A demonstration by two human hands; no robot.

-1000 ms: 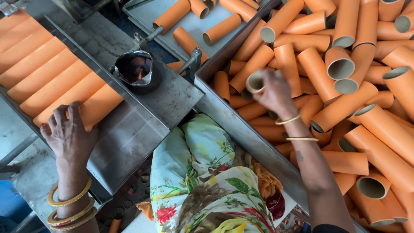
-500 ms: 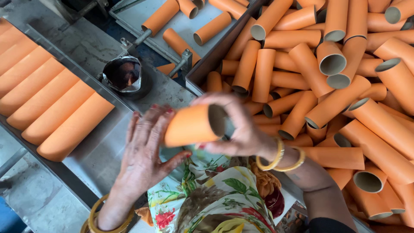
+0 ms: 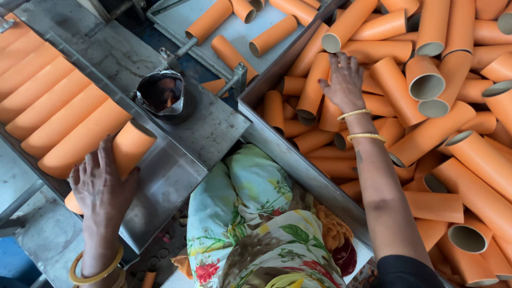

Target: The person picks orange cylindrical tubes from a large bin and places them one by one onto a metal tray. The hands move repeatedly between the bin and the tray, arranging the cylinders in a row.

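Note:
My left hand [image 3: 101, 184] lies flat on an orange cardboard tube [image 3: 125, 152], pressing it against the end of a row of the same tubes [image 3: 53, 112] lined up on a slanted metal tray [image 3: 160, 181]. My right hand [image 3: 345, 80] reaches into a big metal bin [image 3: 288, 154] piled with several loose orange tubes [image 3: 426, 122]; its fingers rest spread on the tubes, closing on one upright tube [image 3: 314, 88]. Gold bangles sit on both wrists.
A small round metal cup [image 3: 161, 95] sits on the metal table by the tray. Beyond it, a second metal tray [image 3: 224, 21] holds more orange tubes on rods. My floral-print clothing [image 3: 256, 229] fills the gap between table and bin.
A second ago my right hand picked a tube from the bin, then passed it to my left hand. Now the left hand has set it on the tray and the right is back in the bin.

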